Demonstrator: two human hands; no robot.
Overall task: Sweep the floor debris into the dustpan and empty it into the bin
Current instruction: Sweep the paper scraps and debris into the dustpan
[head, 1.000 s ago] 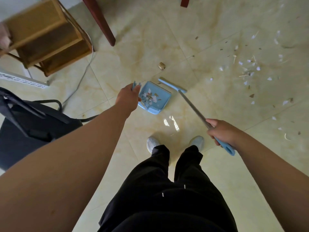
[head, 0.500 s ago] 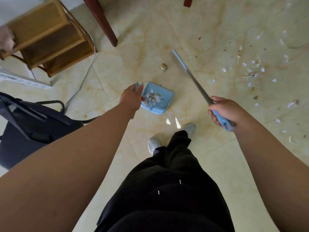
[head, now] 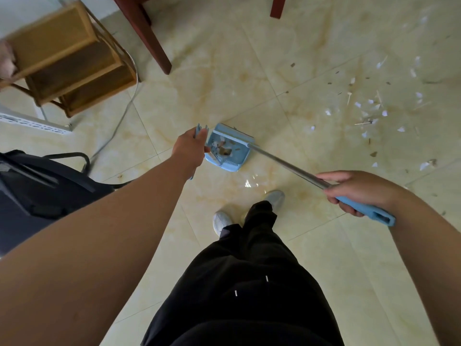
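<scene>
A pale cream tiled floor (head: pixel 224 71) fills the view, seen from above by a person standing in black trousers (head: pixel 249 283). Both bare forearms reach forward and down. The left one runs up from the lower left corner towards the middle, and the right one comes in from the right edge. On the left lies a black bag (head: pixel 37 191), and beyond it stands a wooden shelf unit (head: pixel 67 61), tilted in the wide-angle view. A red-brown furniture leg (head: pixel 147 33) stands on the tiles to its right. The broom (head: pixel 287 166) slants from lower right to the centre, with its metal shaft low over the floor. Its blue head lies across the far edge of the dustpan (head: pixel 230 166), touching it. The dustpan sits on the floor just ahead of the feet, between the two hands. The left hand (head: pixel 190 149) is curled round the dustpan's upright blue handle, whose top shows above the knuckles, and the wrist is straight in line with the forearm. The right hand (head: pixel 359 189) wraps its fingers over the broom where the metal shaft meets the blue grip, and the grip's end sticks out behind the wrist. Two light grey shoes (head: pixel 222 221) show below the dustpan. Scraps of swept debris (head: pixel 223 151) lie inside the pan, and loose debris (head: pixel 369 113) of white flakes, thin sticks and brown bits is scattered well apart on the tiles at upper right.
</scene>
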